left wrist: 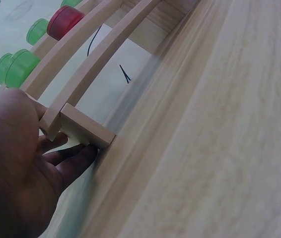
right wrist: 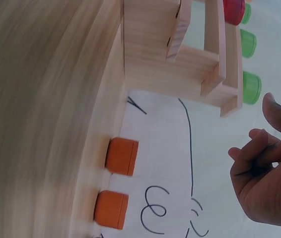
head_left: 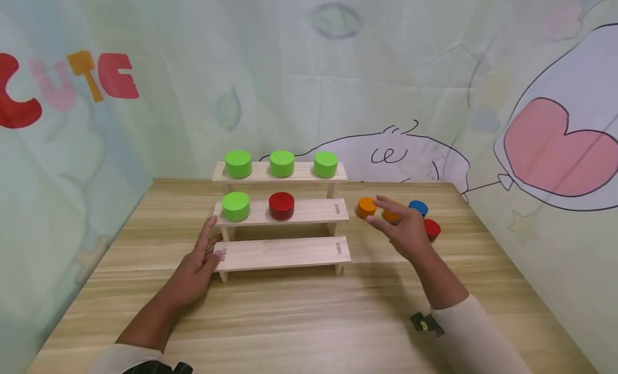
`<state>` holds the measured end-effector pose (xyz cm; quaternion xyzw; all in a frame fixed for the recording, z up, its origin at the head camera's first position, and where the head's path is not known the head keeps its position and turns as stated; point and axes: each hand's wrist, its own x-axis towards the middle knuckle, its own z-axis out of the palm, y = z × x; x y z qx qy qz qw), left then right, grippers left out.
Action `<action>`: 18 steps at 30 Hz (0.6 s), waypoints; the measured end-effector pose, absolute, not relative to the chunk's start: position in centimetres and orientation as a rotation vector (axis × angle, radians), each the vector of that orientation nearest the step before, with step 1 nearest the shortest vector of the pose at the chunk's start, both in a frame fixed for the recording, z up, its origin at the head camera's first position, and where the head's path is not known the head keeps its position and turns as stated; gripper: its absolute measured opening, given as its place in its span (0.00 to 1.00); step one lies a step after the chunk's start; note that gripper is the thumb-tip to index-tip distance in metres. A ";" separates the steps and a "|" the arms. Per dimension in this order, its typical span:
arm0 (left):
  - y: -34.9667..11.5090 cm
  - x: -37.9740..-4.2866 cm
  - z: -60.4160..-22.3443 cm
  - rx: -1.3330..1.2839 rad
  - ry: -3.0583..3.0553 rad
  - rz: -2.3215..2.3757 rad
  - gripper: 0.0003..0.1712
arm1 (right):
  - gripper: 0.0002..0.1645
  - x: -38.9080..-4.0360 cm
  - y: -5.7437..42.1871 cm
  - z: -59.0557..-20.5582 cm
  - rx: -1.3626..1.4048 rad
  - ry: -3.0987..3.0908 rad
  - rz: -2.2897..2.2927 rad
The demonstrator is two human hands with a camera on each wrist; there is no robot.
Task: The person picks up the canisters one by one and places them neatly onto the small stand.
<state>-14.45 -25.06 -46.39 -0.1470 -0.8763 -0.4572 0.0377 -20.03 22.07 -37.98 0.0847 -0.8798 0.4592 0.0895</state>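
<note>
A three-tier wooden stand point(head_left: 280, 253) is on the table. My left hand point(head_left: 193, 275) grips its left end, thumb on the lowest tier; the left wrist view shows fingers point(left wrist: 76, 166) against the side leg. Three green discs line the top tier, among them the middle green disc point(head_left: 282, 163). On the middle tier are another green disc point(head_left: 236, 206) and a red disc point(head_left: 281, 206). To the right of the stand, my right hand point(head_left: 405, 234) hovers above several loose discs, thumb and forefinger apart, holding nothing. Nearest its fingertips is an orange disc point(head_left: 366, 208).
A second orange disc point(head_left: 390, 217), partly hidden by the right hand, lies beside a blue disc point(head_left: 418, 207) and a red disc point(head_left: 433, 229). A printed curtain point(head_left: 299, 84) rises behind the wood-grain table point(head_left: 289, 320).
</note>
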 end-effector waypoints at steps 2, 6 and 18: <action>-25.0 -14.4 -46.4 -0.452 -2.690 -1.398 0.46 | 0.33 -20.0 22.8 -38.1 0.197 -2.634 1.374; -25.0 -14.4 -46.4 -0.446 -2.688 -1.401 0.46 | 0.36 -20.0 24.1 -38.3 0.124 -2.654 1.405; -24.9 -14.3 -46.0 -0.426 -2.713 -1.384 0.46 | 0.39 -20.5 26.3 -39.2 0.028 -2.642 1.414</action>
